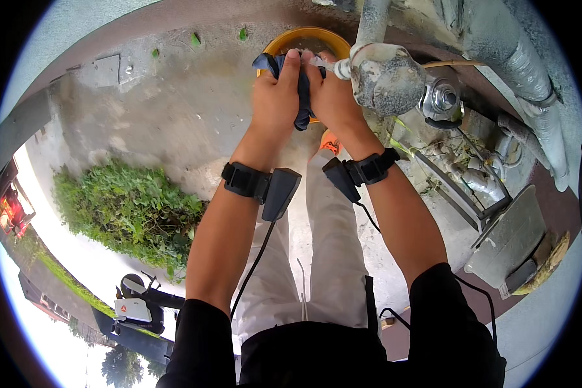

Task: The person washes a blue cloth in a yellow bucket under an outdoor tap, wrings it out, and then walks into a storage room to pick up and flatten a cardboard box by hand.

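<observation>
A dark grey-blue cloth point(303, 107) is gripped by both my left hand point(276, 97) and my right hand point(332, 98) in the upper middle. My thumbs lie side by side on top of it, and part of it hangs between the hands. Underneath is a yellow round basin point(310, 33), mostly hidden by hands and cloth. Just right of my right hand a metal tap spout point(342, 70) points over the basin, with what looks like water at its mouth beside my fingers.
Crusted pipes point(517, 71) and a metal fitting point(441, 100) crowd the upper right. A metal frame with a grey panel point(504, 236) stands at right. A leafy shrub point(126, 213) grows on the left, beside concrete ground point(142, 110). A scooter point(134, 307) is at lower left.
</observation>
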Demonstrator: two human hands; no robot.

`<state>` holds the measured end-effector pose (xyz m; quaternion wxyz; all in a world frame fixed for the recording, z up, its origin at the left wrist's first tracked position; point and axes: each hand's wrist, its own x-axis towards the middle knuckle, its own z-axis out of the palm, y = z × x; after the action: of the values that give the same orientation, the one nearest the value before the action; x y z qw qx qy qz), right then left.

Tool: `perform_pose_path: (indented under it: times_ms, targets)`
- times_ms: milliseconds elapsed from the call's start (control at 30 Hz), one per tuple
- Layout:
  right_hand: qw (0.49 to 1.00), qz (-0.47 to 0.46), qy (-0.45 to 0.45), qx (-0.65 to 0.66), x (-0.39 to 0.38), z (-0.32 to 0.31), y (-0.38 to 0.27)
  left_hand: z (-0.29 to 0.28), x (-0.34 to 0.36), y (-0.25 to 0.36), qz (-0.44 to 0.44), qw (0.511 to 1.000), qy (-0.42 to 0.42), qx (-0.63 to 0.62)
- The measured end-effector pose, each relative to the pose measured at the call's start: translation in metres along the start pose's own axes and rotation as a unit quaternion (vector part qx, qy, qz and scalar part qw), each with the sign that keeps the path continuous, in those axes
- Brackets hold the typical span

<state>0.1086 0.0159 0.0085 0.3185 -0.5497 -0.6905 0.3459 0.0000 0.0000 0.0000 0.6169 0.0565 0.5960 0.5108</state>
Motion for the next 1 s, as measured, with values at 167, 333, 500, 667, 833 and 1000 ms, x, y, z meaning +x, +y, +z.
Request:
perform_pose_path:
  times_ms: [167,333,500,667,833,1000]
  targets:
    - [0.999,0.029,-0.018,-0.021,-0.004,-0.011,0.005,0.012,0.005,-0.014,-0.016,0.999,-0.015,-0.028]
    - [0.996,0.080,-0.036,-0.006,-0.016,-0.018,0.002,0.014,-0.002,-0.018,-0.032,0.999,-0.006,0.005]
    - [0.997,0.049,0.010,-0.061,0.001,-0.022,0.010,0.007,-0.005,0.005,-0.076,0.992,0.009,-0.100]
    - [0.996,0.079,0.011,-0.045,0.012,-0.038,0.027,-0.009,-0.013,0.024,-0.056,0.994,-0.081,-0.046]
    - [0.987,0.119,0.011,0.106,0.017,-0.039,0.020,-0.015,-0.018,0.029,-0.157,0.981,-0.106,0.043]
    - [0.995,0.092,0.003,0.049,0.016,-0.039,0.002,-0.018,-0.012,0.026,-0.169,0.977,-0.117,-0.053]
